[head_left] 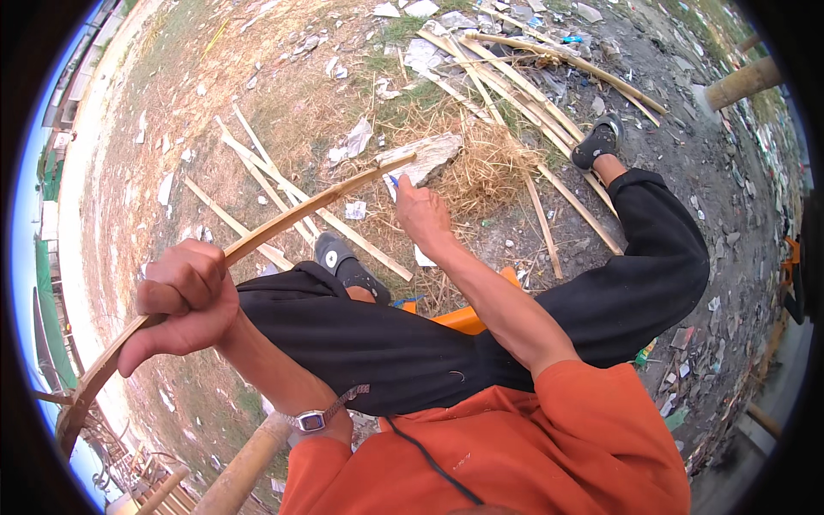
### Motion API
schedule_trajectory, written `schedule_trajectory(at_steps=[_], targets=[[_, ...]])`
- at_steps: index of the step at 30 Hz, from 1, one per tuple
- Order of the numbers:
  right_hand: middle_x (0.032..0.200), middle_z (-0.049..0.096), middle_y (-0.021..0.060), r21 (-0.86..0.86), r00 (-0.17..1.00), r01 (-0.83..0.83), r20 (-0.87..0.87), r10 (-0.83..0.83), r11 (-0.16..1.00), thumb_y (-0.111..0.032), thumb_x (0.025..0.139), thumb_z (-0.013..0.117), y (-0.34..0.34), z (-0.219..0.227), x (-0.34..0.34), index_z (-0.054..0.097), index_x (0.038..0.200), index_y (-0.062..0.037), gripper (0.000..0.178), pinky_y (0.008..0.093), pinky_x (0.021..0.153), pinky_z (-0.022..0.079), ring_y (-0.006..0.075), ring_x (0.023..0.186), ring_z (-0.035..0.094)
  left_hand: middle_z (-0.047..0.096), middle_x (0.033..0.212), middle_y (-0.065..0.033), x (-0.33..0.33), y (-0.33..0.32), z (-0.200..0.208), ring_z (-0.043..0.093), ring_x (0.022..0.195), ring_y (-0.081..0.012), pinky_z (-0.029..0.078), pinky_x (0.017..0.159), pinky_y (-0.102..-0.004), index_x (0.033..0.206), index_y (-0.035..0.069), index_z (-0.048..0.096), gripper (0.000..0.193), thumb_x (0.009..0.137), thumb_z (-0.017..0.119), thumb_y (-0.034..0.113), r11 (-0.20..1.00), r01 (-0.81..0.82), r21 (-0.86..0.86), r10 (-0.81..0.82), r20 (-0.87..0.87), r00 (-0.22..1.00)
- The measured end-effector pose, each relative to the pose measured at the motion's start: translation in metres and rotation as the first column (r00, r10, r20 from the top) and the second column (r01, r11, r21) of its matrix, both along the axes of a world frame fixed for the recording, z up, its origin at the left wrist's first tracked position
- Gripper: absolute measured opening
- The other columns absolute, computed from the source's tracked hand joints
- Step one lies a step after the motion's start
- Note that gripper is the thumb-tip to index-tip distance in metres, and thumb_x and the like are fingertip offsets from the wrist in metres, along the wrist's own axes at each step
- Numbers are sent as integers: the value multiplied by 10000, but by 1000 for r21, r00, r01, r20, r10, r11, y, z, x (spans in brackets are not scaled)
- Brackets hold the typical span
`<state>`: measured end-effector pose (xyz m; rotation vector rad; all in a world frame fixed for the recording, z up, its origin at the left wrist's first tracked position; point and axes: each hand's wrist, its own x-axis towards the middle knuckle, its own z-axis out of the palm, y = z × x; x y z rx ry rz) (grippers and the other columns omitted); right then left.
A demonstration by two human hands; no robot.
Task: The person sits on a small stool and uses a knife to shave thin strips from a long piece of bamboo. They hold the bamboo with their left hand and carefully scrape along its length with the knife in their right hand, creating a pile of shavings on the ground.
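Observation:
My left hand is wrapped round a long split bamboo strip, which runs from the lower left up to the middle of the view. The strip's far end rests on or just above a pale, rough slab. Close beside that end, my right hand is closed on a small blue-handled tool. Only a bit of blue shows past the fingers; the rest of the tool is hidden, so I cannot tell its kind.
Several cut bamboo strips lie crossed beyond my left foot. A further pile is spread toward my right shoe. Dry shavings heap beside the slab. An orange seat edge shows between my legs. Bamboo poles stand at the right.

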<state>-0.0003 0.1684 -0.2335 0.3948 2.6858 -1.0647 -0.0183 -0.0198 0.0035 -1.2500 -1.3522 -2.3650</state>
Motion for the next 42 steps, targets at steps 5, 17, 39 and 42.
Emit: schedule_trajectory(at_steps=[5, 17, 39, 42], targets=[[746, 605, 247, 138, 997, -45, -52, 53, 989, -157, 876, 400, 9, -29, 6, 467, 955, -6, 183, 493, 633, 463, 396, 738, 613, 131, 402, 59, 8, 12, 3, 88, 323, -43, 62, 319, -219, 524, 142, 198, 664, 752, 379, 738, 997, 79, -24, -79, -26, 997], [537, 534, 221, -98, 934, -53, -356, 15, 994, -238, 904, 460, 40, -29, 36, 467, 893, -22, 217, 472, 482, 435, 382, 501, 560, 165, 389, 64, 3, 14, -1, 115, 303, -28, 89, 303, -188, 534, 125, 198, 658, 782, 342, 717, 1000, 26, 1, -26, -90, 996], [770, 602, 212, 289, 999, -21, -33, 32, 957, -148, 899, 367, 57, -150, -43, 464, 910, -30, 153, 456, 613, 481, 361, 705, 608, 180, 376, 62, 8, 24, 4, 127, 293, -32, 69, 308, -193, 515, 122, 217, 650, 796, 396, 680, 999, 47, -12, -48, -82, 996], [647, 530, 111, -536, 909, 284, 414, -45, 795, -258, 940, 354, 91, -168, -72, 437, 861, -46, 241, 375, 444, 413, 236, 502, 515, 181, 377, 61, -2, 27, 4, 125, 297, -33, 71, 308, -194, 515, 123, 214, 654, 795, 373, 692, 997, 77, -7, -78, -87, 993]])
